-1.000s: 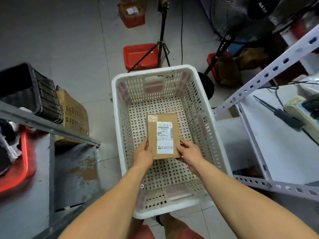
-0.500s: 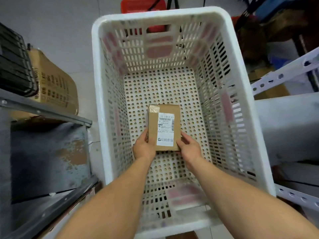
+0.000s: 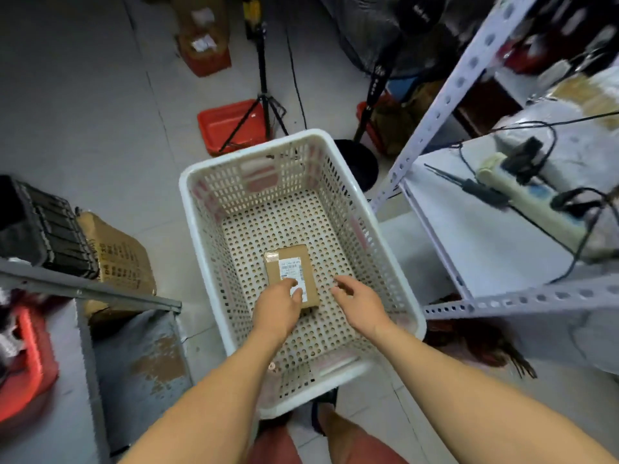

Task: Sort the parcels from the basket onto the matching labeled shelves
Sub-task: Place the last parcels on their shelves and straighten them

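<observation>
Fingers of the left hand (image 3: 278,309) curl over the near end of the brown parcel (image 3: 290,272), gripping it on the white basket (image 3: 201,236) floor. Right hand (image 3: 360,301) hangs just beside it, fingers loose, holding nothing.

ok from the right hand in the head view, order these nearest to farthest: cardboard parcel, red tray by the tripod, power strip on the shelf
Measured from the right hand:
1. cardboard parcel, just to its left, on the floor of the white basket.
2. power strip, up on the shelf to its right.
3. red tray, on the floor beyond the basket's far wall.
</observation>
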